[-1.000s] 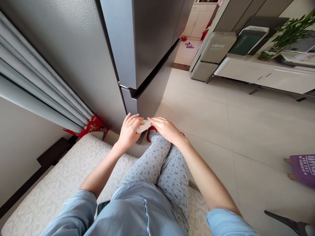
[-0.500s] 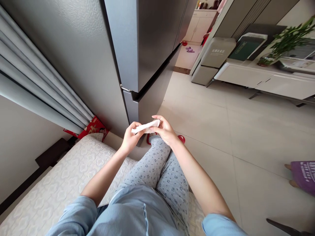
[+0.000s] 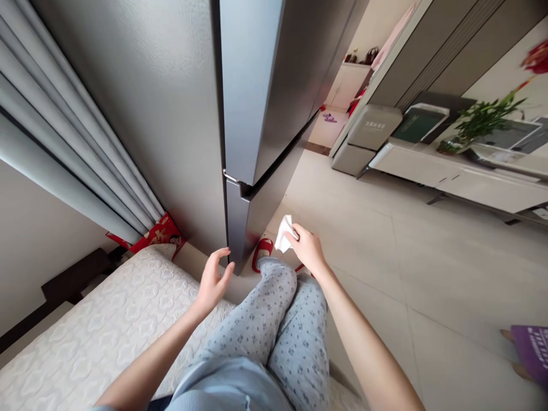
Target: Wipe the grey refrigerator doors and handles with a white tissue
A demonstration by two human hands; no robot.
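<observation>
My right hand (image 3: 307,246) pinches a folded white tissue (image 3: 284,233) between thumb and fingers, in front of my knees. The tissue hangs at a tilt, its loose end toward the left. Off to the left, my left hand (image 3: 214,276) holds nothing, with thumb and fingers apart, over the edge of the patterned seat. Below both hands are my legs in grey patterned trousers (image 3: 252,308). A red slipper (image 3: 262,254) shows beyond one knee.
A tall grey fridge (image 3: 244,114) stands close ahead. The quilted seat cover (image 3: 107,319) spreads at left, near a red box (image 3: 160,233) and grey curtain (image 3: 77,125). A low white cabinet (image 3: 475,182) with a plant (image 3: 479,123) is across the tiled floor. A purple-covered stool (image 3: 531,348) sits at right.
My left hand has let go of the tissue and moved left and toward me. My right hand keeps the tissue and has shifted slightly right. The view has tilted upward.
</observation>
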